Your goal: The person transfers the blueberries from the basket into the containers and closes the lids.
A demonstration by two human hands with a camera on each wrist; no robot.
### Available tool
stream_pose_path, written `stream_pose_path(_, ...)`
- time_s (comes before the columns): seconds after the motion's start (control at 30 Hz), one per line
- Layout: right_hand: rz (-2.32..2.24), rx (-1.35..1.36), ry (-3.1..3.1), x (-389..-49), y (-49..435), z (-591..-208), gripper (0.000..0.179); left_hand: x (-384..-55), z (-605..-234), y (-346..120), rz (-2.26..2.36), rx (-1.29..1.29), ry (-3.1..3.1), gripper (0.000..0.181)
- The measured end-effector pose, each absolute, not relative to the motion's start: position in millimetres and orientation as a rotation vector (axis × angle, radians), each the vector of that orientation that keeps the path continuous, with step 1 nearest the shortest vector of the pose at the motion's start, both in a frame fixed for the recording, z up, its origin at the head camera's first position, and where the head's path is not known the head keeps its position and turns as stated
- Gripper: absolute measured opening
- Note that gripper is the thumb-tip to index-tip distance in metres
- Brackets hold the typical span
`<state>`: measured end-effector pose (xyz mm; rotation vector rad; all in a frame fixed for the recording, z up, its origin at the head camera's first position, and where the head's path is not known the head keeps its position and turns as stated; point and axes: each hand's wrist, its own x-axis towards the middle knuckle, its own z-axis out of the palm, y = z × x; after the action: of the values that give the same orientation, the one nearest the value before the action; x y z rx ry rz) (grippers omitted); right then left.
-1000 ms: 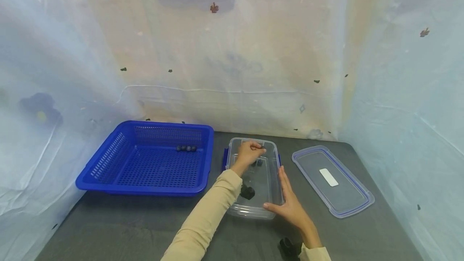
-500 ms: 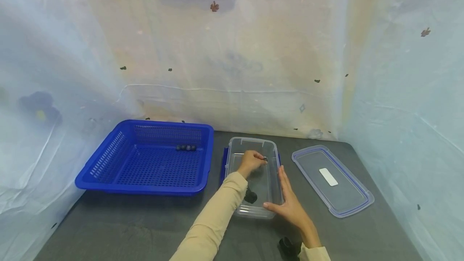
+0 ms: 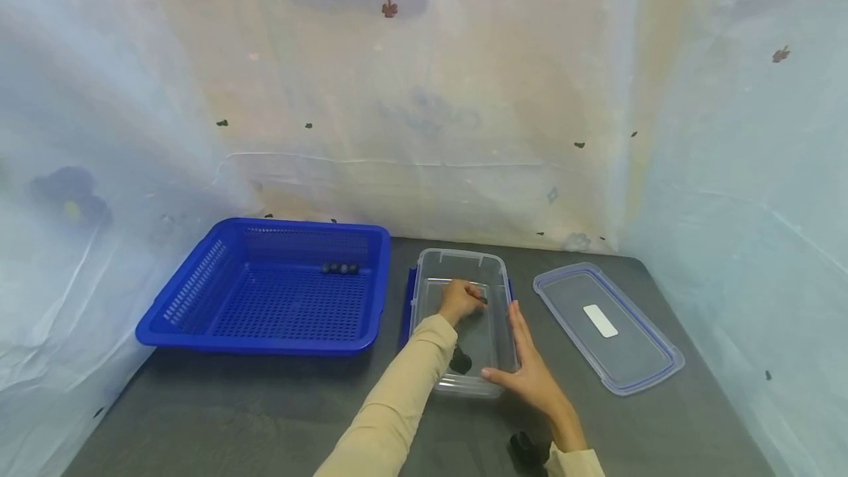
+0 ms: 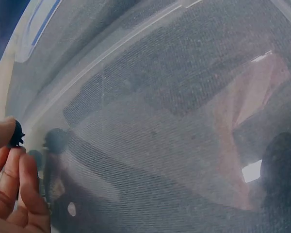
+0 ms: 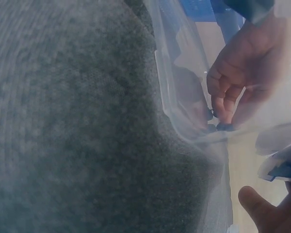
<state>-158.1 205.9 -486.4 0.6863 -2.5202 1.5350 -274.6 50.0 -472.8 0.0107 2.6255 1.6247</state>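
Observation:
My left hand [image 3: 461, 302] reaches down into a clear plastic container [image 3: 461, 254]. Between thumb and fingers it pinches a blueberry [image 4: 16, 133], dark and round with a jagged crown in the left wrist view. Beside those fingers another dark round shape [image 4: 57, 141] shows; whether it is a berry or a reflection, I cannot tell. My right hand [image 3: 532, 381] rests along the container's right side, fingers straight and thumb apart near the front corner. In the right wrist view the left hand [image 5: 250, 68] shows through the clear wall, fingertips low near the bottom.
A blue perforated basket [image 3: 265, 349] stands to the left, with several blueberries [image 3: 340, 269] in a row inside. To the right lies a clear lid [image 3: 608, 330] with a blue seal and white label. The dark table [image 3: 265, 418] meets patterned plastic sheeting [image 3: 424, 131] behind.
My left hand has come nearer and lower inside the container, from its far end toward the middle, with a berry between its fingers. The right hand has stayed at the side.

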Motion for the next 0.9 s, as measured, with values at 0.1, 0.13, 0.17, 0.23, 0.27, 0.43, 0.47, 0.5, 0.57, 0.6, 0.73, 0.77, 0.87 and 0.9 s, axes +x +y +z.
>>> stream_pose_path(0.1, 1.533, 0.695, -2.513, -158, 205, -486, 0.118, -275, -475, 49, 1.558, 0.006, 2.685, 0.019)
stream_pose_path(0.13, 1.533, 0.697, -2.51, -158, 204, -485, 0.118, -275, -475, 49, 1.543, -0.002, 2.693, 0.018)
stream_pose_path(0.17, 1.534, 0.702, -2.505, -158, 204, -485, 0.118, -275, -476, 49, 1.521, -0.004, 2.712, 0.018)
stream_pose_path(0.23, 1.534, 0.715, -2.501, -158, 204, -485, 0.118, -276, -477, 48, 1.497, -0.02, 2.726, 0.018)
stream_pose_path(0.27, 1.536, 0.719, -2.499, -158, 204, -485, 0.118, -276, -477, 48, 1.495, -0.026, 2.725, 0.018)
stream_pose_path(0.43, 1.556, 0.733, -2.491, -157, 203, -483, 0.119, -277, -476, 46, 1.456, -0.045, 2.736, 0.018)
stream_pose_path(0.47, 1.554, 0.736, -2.489, -157, 203, -483, 0.118, -277, -476, 46, 1.45, -0.046, 2.738, 0.018)
stream_pose_path(0.5, 1.558, 0.735, -2.487, -157, 203, -483, 0.118, -278, -475, 46, 1.445, -0.049, 2.739, 0.018)
stream_pose_path(0.57, 1.559, 0.733, -2.488, -157, 203, -483, 0.118, -278, -474, 45, 1.454, -0.051, 2.733, 0.018)
stream_pose_path(0.6, 1.557, 0.732, -2.489, -157, 203, -483, 0.118, -278, -474, 45, 1.459, -0.056, 2.724, 0.018)
stream_pose_path(0.73, 1.542, 0.719, -2.499, -158, 204, -484, 0.118, -279, -471, 45, 1.474, -0.062, 2.706, 0.019)
stream_pose_path(0.77, 1.54, 0.714, -2.5, -158, 204, -485, 0.118, -280, -470, 44, 1.476, -0.064, 2.7, 0.019)
stream_pose_path(0.87, 1.546, 0.695, -2.505, -158, 205, -486, 0.118, -281, -465, 44, 1.477, -0.045, 2.704, 0.018)
stream_pose_path(0.9, 1.548, 0.692, -2.506, -158, 205, -486, 0.118, -282, -463, 43, 1.48, -0.035, 2.704, 0.017)
